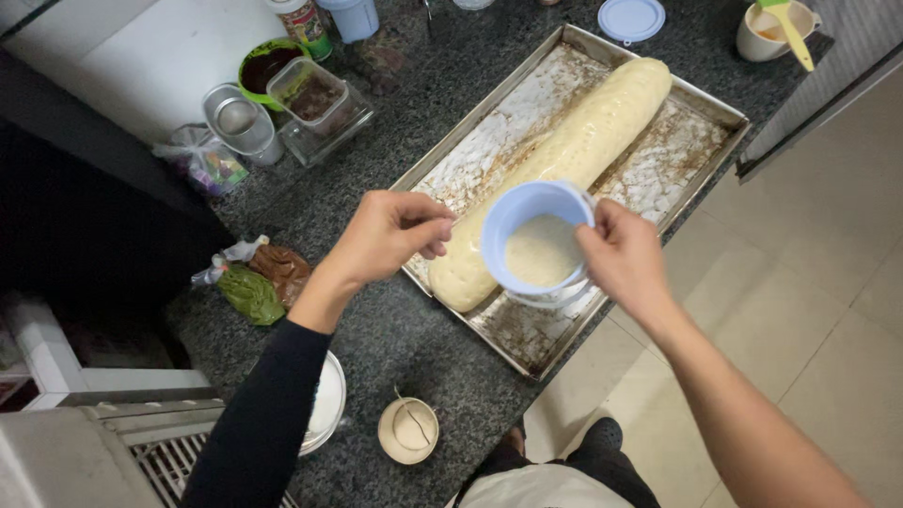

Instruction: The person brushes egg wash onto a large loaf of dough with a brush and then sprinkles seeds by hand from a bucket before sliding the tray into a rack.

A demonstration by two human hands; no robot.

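Pale blue cup (538, 246) of fine grains sits pinched in your right hand (621, 256), over the dough log (564, 155) on the floured tray (715, 118). At nine o'clock, your left hand (388, 235) pinches its fingertips together, as if for sprinkling.

Even overhead indoor light, soft shadows, dim left edge, wide-angle bending at corners

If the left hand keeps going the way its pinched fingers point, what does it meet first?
Probably the rim of the light blue cup held in the right hand. The left hand points right, just short of it, above the dough log. Depth is unclear.
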